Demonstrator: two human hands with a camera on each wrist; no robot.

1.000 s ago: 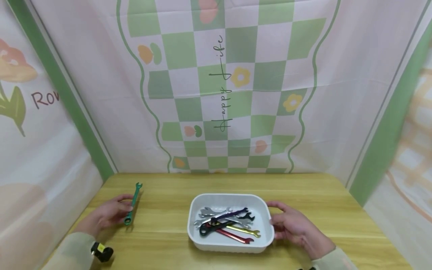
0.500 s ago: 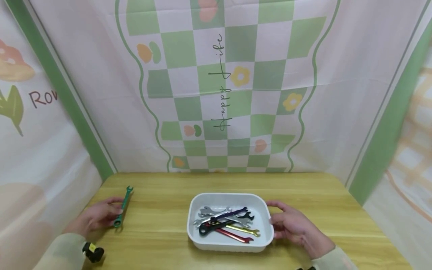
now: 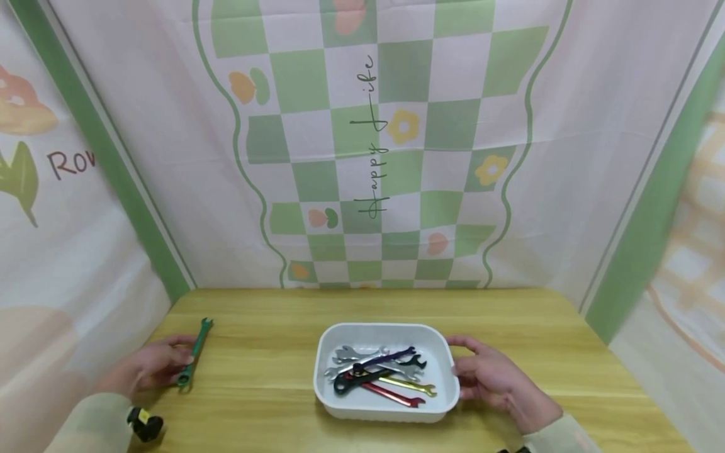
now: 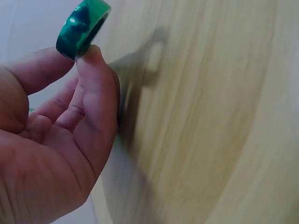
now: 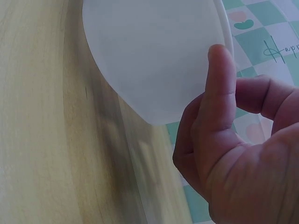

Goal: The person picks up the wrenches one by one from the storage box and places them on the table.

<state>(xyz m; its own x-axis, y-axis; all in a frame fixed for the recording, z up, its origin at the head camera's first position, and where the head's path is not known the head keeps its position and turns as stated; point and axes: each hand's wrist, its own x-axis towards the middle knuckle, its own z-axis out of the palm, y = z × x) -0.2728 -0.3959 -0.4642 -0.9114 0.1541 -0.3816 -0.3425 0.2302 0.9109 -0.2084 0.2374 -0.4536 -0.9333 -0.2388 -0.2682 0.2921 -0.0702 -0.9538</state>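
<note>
At the left side of the table, my left hand (image 3: 155,363) pinches a green ratchet wrench (image 3: 195,351) between thumb and fingers. Its open end points away and its ring end is nearer me; the ring (image 4: 77,32) shows above the fingertips in the left wrist view. A white plastic tray (image 3: 387,416) stands at the middle front. In it lie several wrenches, among them a red wrench (image 3: 391,394), a yellow wrench (image 3: 404,383), a purple wrench (image 3: 387,358), a black wrench (image 3: 370,379) and silver ones. Against the tray's right wall rests my right hand (image 3: 491,382), fingers loosely bent.
The wooden table (image 3: 260,352) has its back edge against a patterned curtain (image 3: 396,189). More curtain hangs at both sides. Small black devices sit on the wrists, such as the left wrist camera (image 3: 146,425).
My left hand has moved left across the table, carrying the green ratchet wrench with it. The right hand and the tray have stayed in place.
</note>
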